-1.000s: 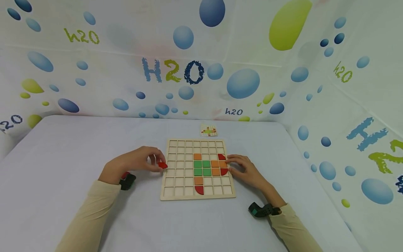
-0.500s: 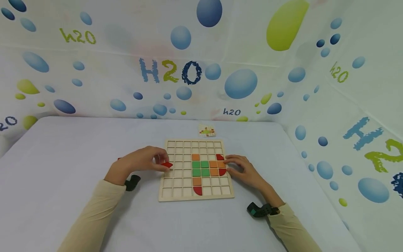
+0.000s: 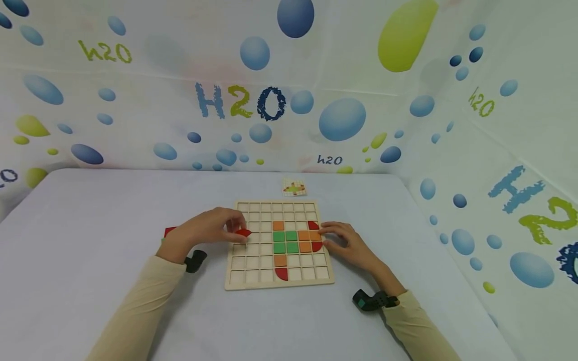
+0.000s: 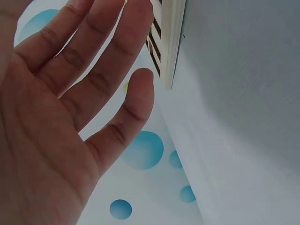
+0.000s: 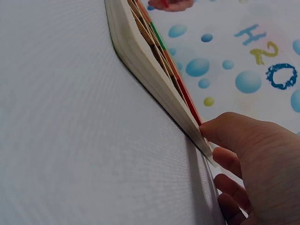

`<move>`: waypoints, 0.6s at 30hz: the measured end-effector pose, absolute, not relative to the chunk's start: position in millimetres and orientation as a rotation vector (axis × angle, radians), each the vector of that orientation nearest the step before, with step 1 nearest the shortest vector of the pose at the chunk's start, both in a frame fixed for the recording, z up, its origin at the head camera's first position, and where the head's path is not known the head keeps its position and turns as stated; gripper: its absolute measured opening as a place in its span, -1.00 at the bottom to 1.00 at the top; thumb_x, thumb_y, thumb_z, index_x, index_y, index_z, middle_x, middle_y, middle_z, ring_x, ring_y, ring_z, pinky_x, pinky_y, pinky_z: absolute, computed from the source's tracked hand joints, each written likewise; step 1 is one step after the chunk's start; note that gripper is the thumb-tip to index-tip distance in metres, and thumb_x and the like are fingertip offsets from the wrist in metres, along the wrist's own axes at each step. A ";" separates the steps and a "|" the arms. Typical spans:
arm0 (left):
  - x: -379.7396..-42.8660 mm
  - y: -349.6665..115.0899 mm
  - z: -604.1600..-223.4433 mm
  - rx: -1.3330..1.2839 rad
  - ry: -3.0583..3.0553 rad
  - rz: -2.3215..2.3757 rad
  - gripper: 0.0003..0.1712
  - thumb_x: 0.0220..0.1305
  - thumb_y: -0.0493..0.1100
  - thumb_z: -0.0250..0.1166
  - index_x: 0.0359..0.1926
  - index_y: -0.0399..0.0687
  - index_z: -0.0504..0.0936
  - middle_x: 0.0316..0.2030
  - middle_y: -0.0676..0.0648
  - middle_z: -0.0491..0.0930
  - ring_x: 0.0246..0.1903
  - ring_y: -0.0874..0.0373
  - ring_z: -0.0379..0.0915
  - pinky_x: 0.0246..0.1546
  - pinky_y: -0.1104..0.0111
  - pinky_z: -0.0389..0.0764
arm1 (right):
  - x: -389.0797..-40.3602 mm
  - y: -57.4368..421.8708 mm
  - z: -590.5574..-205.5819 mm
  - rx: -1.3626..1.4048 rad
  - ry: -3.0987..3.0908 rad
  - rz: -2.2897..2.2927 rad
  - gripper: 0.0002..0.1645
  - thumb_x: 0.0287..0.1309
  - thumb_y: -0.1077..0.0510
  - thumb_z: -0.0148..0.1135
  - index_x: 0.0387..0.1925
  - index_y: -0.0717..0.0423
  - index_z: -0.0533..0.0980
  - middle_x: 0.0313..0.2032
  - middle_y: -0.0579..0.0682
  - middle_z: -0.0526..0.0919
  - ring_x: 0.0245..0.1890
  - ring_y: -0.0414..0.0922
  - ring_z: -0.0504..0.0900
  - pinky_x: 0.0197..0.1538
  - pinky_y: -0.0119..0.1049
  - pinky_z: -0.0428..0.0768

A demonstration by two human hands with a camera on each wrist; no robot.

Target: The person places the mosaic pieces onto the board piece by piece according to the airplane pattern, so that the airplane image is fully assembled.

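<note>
My left hand pinches a small red tile with a pointed end between thumb and fingertips, over the left part of the wooden grid board. In the left wrist view the fingers bend toward the board's edge; the tile is out of sight there. Green square tiles, orange square tiles and red quarter-round tiles lie in the board's cells. At the board's right edge rests my right hand, fingers relaxed. Its thumb touches the rim beside a red tile in the right wrist view.
Behind the board lies a small pattern card. A red object, with a bit of green below, is mostly hidden behind my left wrist. White cloth covers the table, and a printed curtain hangs at the back and right.
My left hand has moved right with the red tile, from the board's left rim to over its left cells. The right hand stays at the right edge. The head view has shifted slightly.
</note>
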State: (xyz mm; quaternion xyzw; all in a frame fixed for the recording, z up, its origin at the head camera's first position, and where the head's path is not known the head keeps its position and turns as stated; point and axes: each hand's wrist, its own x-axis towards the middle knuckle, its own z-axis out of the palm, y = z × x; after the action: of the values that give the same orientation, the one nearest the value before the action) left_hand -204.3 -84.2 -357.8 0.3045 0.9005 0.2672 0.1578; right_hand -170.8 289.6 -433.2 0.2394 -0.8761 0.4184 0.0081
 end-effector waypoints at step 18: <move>-212.3 -62.1 -360.3 0.876 2.574 0.814 -0.68 0.15 -0.03 0.44 -0.17 -0.10 0.61 -0.34 0.05 0.58 -0.28 0.14 0.46 -0.21 0.30 0.51 | -170.0 296.0 -432.9 0.796 -2.735 1.316 -0.63 0.23 0.21 0.28 0.08 0.07 0.58 0.23 0.10 0.48 0.27 0.12 0.32 0.20 0.12 0.33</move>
State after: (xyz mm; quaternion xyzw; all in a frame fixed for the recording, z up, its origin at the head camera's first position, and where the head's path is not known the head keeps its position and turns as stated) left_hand -212.3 -62.1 -360.3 0.3052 0.8965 0.2835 0.1511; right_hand -170.0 296.0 -432.9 0.2536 -0.8717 0.4194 0.0022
